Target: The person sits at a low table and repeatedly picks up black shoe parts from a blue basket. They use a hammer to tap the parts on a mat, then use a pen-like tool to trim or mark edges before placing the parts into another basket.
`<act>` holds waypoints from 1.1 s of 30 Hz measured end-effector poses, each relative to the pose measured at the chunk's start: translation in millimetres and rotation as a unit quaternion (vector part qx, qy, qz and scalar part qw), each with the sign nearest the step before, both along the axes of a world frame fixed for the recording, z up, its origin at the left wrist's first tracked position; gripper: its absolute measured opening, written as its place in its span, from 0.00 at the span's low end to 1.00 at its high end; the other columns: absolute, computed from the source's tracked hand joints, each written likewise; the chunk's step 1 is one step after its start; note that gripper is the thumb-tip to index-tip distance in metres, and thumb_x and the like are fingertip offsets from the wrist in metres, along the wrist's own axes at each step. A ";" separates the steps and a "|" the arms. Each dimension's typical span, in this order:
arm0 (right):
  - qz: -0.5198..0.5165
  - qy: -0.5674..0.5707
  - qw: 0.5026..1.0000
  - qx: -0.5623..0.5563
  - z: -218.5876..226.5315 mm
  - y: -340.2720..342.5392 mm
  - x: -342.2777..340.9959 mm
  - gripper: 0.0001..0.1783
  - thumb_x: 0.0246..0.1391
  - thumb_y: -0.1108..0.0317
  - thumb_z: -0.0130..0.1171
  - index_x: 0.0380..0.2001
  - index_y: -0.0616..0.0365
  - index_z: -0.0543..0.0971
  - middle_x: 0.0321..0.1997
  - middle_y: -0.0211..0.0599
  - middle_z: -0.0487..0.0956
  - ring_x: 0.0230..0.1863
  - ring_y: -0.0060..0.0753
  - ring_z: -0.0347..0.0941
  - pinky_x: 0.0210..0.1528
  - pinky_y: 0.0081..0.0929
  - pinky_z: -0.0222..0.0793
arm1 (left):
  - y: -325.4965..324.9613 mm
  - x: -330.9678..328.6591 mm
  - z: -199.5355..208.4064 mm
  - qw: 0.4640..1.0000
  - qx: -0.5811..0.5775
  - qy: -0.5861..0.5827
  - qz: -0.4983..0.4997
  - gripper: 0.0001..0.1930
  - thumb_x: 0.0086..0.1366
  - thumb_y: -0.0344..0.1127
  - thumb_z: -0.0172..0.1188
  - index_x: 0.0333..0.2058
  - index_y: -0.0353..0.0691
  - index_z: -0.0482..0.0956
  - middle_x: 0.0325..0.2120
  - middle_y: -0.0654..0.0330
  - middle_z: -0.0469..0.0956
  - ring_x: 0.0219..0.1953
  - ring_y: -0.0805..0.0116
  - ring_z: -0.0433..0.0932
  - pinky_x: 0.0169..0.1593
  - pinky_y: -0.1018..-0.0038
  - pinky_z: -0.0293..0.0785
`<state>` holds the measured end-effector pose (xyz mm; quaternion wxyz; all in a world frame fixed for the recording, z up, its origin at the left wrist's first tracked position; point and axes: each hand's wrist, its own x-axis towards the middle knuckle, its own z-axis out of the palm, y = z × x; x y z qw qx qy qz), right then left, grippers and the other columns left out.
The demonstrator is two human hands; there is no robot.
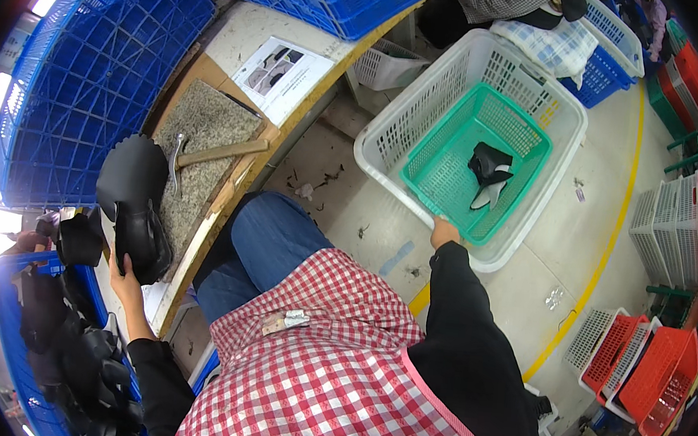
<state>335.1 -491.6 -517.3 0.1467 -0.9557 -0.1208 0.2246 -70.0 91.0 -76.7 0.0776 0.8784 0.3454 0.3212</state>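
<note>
Where the left hand (127,283) grips, black pieces (132,178) curve; one edge scalloped.

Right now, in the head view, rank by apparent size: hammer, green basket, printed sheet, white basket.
1. White basket
2. Green basket, inside it
3. Printed sheet
4. Hammer, long but thin

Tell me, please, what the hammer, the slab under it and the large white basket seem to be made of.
Hammer: handle probably wood, brown and matt; head likely metal, grey and shiny. Slab: perhaps stone, its surface rough and speckled. Large white basket: probably plastic, smooth, evenly coloured, with slotted walls.
</note>
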 end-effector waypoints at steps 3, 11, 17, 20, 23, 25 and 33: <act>-0.007 0.012 0.999 -0.029 6.0 -5.8 -23.2 0.18 0.67 0.64 0.44 0.52 0.46 0.81 0.46 0.49 0.85 0.49 0.56 0.82 0.47 0.54 0.77 | 5.3 -4.7 -4.0 0.999 0.011 0.019 0.032 0.21 0.74 0.32 0.58 0.63 0.36 0.74 0.57 0.47 0.79 0.58 0.53 0.78 0.63 0.67 0.68; 0.035 0.047 0.998 -0.019 19.1 -0.3 -102.1 0.19 0.57 0.67 0.60 0.53 0.55 0.77 0.44 0.52 0.85 0.47 0.58 0.82 0.47 0.51 0.78 | 15.5 -8.7 -13.6 0.999 -0.011 0.002 0.033 0.22 0.73 0.29 0.57 0.64 0.39 0.73 0.61 0.49 0.76 0.62 0.54 0.75 0.65 0.66 0.66; 0.143 0.134 0.980 -0.021 17.9 -2.6 -83.7 0.44 0.47 0.56 0.75 0.63 0.63 0.69 0.56 0.59 0.80 0.57 0.60 0.77 0.58 0.50 0.73 | 1.5 -2.5 4.9 0.999 -0.030 0.024 -0.003 0.25 0.70 0.25 0.59 0.65 0.39 0.71 0.62 0.49 0.75 0.63 0.54 0.73 0.66 0.66 0.65; 0.078 0.069 0.994 0.035 46.4 -2.2 -41.4 0.55 0.48 0.51 0.74 0.72 0.62 0.56 0.60 0.65 0.76 0.60 0.61 0.74 0.62 0.50 0.69 | -12.0 6.3 18.4 0.997 -0.057 0.007 -0.044 0.26 0.69 0.25 0.60 0.66 0.40 0.71 0.61 0.49 0.75 0.63 0.54 0.73 0.67 0.65 0.64; -0.173 -0.141 0.958 0.179 95.8 -3.7 48.5 0.52 0.58 0.54 0.66 0.75 0.60 0.47 0.46 0.62 0.82 0.44 0.63 0.81 0.48 0.53 0.76 | -25.5 17.0 28.2 0.995 -0.082 -0.008 -0.053 0.28 0.69 0.25 0.60 0.67 0.40 0.70 0.62 0.49 0.75 0.64 0.54 0.73 0.67 0.65 0.64; -0.307 -0.202 0.898 0.241 132.5 -8.0 112.0 0.41 0.60 0.61 0.64 0.70 0.60 0.56 0.39 0.62 0.83 0.42 0.64 0.81 0.43 0.54 0.75 | -33.3 23.6 32.2 0.995 -0.052 -0.018 -0.081 0.28 0.69 0.26 0.61 0.68 0.39 0.68 0.63 0.49 0.74 0.64 0.54 0.72 0.67 0.64 0.64; -0.004 -0.212 0.906 0.365 122.4 112.7 54.8 0.16 0.64 0.57 0.57 0.44 0.57 0.84 0.41 0.51 0.85 0.42 0.58 0.81 0.42 0.54 0.75 | -56.1 32.5 17.7 1.000 0.019 0.019 0.000 0.28 0.70 0.24 0.56 0.68 0.49 0.70 0.64 0.48 0.71 0.66 0.46 0.69 0.68 0.60 0.63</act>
